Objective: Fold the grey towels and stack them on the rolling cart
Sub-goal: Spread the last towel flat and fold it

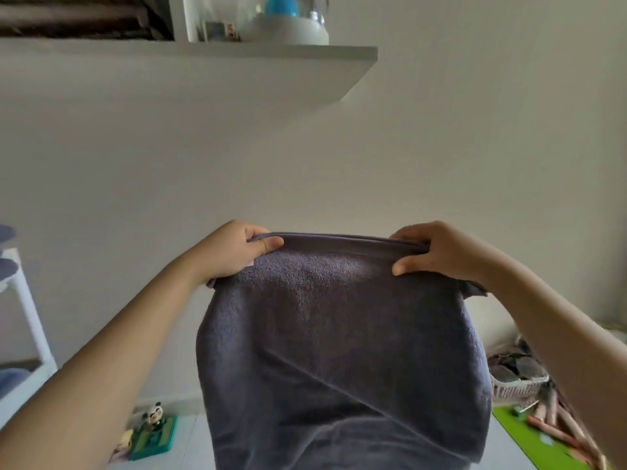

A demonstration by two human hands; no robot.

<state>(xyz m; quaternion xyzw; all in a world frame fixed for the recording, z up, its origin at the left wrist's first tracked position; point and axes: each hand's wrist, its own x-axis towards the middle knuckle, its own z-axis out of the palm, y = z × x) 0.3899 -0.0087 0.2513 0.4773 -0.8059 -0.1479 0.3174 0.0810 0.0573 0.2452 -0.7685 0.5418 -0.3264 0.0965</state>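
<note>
Hanging between two raised hands, the grey towel [339, 334] drapes down in front of a pale wall, its hemmed top edge stretched level. The left hand [234, 252] pinches the left corner, thumb on the near face and fingers curled behind; the right hand [437, 252] grips the right corner the same way. A white cart frame [30, 317] stands far left, a wall shelf [271, 59] above, and a panda toy [154, 415] sits on the floor.

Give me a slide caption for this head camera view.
Both hands, left and right, hold a grey towel up by its top edge.
</note>
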